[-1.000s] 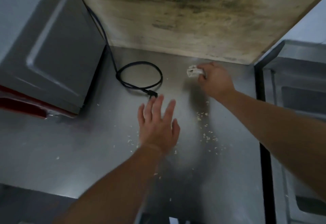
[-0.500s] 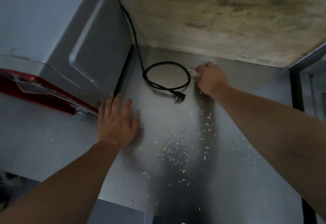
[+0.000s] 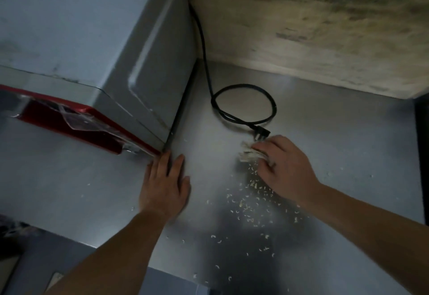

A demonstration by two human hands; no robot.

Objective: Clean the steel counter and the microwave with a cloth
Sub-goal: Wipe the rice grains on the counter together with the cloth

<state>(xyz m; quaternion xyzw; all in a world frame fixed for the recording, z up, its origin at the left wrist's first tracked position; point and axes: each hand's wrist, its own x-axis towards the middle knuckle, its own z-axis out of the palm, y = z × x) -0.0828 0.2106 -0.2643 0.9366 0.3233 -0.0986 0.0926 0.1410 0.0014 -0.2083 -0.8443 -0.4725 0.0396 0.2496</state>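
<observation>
On the steel counter (image 3: 325, 132), beside the grey microwave (image 3: 92, 39) with its red front, the left hand (image 3: 163, 185) lies flat with fingers straight, fingertips at the microwave's near corner. The right hand (image 3: 283, 167) clutches a small whitish cloth (image 3: 249, 152) pressed to the steel, just beside the plug of a coiled black cord (image 3: 243, 104). Pale crumbs (image 3: 250, 204) lie scattered on the counter between and below the hands.

Stained, mould-streaked wall (image 3: 313, 27) in dim light
</observation>
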